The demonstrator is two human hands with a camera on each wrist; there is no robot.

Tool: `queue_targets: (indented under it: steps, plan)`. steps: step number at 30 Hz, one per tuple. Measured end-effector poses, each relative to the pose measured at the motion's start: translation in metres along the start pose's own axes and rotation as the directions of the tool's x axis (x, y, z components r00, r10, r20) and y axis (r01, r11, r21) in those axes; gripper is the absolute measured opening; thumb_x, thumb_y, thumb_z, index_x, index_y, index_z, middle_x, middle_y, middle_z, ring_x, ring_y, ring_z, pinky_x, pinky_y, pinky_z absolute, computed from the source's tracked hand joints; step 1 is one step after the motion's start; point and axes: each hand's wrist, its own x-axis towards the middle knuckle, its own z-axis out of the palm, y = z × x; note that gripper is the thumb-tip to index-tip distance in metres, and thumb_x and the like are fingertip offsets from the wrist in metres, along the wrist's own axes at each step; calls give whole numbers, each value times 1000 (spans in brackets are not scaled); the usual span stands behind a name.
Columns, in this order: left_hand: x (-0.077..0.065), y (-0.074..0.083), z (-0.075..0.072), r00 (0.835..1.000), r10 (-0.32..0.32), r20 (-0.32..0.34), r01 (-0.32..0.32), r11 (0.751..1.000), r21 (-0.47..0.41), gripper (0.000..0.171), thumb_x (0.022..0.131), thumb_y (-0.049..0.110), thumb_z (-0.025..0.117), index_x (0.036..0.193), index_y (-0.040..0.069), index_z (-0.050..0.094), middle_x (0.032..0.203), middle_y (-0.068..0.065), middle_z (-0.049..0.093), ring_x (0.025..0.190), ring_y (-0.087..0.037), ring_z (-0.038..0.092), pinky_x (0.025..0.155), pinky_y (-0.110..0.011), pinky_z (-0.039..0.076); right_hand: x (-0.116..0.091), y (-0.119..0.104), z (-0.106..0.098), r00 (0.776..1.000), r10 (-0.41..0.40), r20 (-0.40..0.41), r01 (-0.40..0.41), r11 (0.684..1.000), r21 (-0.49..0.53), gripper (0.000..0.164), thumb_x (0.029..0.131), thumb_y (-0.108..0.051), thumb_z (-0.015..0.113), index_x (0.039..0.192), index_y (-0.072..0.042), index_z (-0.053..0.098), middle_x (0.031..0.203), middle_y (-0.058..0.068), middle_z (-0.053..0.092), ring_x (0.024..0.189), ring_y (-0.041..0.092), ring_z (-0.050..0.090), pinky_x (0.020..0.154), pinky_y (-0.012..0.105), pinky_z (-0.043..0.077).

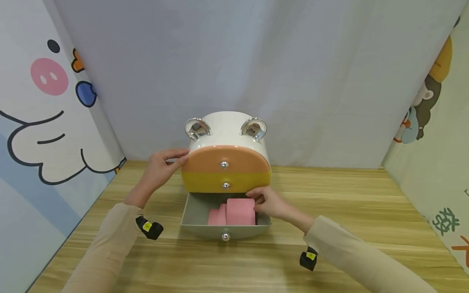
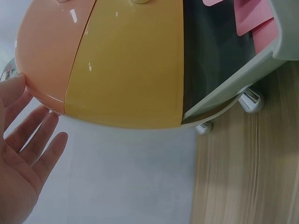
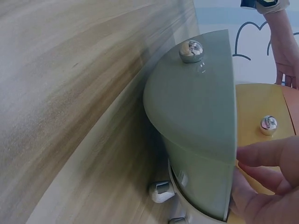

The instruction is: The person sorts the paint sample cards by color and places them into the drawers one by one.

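Observation:
A frog-like cabinet (image 1: 227,158) stands on the table, with a white top, an orange drawer, a yellow drawer and a grey-green bottom drawer (image 1: 198,232) pulled out. Pink flat pieces with rounded corners lie inside it; the largest pink piece (image 1: 240,211) stands at the right. My right hand (image 1: 272,202) reaches over the drawer's right side, its bent fingers and thumb at that piece's edge; the drawer wall hides the fingertips in the right wrist view. Fingertips of my left hand (image 1: 160,169) touch the cabinet's left side by the orange drawer, the other fingers spread loosely (image 2: 35,140).
The wooden table (image 1: 348,211) runs around the cabinet to a pale curtain (image 1: 311,81) behind. Cartoon-printed panels (image 1: 47,130) stand at the left and right. Silver knobs (image 1: 225,236) stick out from the drawer fronts, and silver feet (image 3: 161,192) carry the cabinet.

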Motion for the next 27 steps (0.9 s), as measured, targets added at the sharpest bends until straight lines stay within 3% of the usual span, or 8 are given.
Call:
queue_targets:
  steps: [9,15,18,23,27]
  plan:
    - [1,0,0,1000,-5,11,5,1000,-6,35,90,24,58,117,2,62,119,-15,59,109,-27,54,84,-42,51,-14,0,-17,997,1,-80,5,997,80,36,77,-2,67,109,12,59,105,24,60,87,26,62,68,27,54]
    - [1,0,0,1000,-1,10,1,1000,-8,34,89,23,59,116,2,62,117,-15,59,108,-26,54,83,-42,51,-31,-5,-18,994,32,-105,-9,977,212,38,79,-8,68,111,10,58,104,23,60,87,22,61,71,28,54]
    - [0,0,0,1000,-1,8,1,1000,-16,33,89,22,59,116,2,63,117,-14,60,108,-26,54,83,-41,51,-41,-11,-10,994,41,-98,-13,963,269,35,81,-10,67,109,8,59,101,21,60,85,18,60,70,30,55]
    - [0,1,0,1000,-1,3,1,1000,-25,32,89,20,59,115,3,63,117,-13,60,109,-24,54,83,-39,51,-56,-20,17,994,29,-110,9,944,331,31,80,-11,67,105,7,61,96,17,63,81,16,60,68,24,53]
    - [-2,11,-1,1000,0,1,0,1000,-18,30,89,14,59,115,-1,62,117,-17,59,108,-28,54,83,-41,51,-66,-26,46,995,59,-84,-16,897,441,34,79,-10,69,105,10,59,95,17,64,80,15,60,68,23,54]
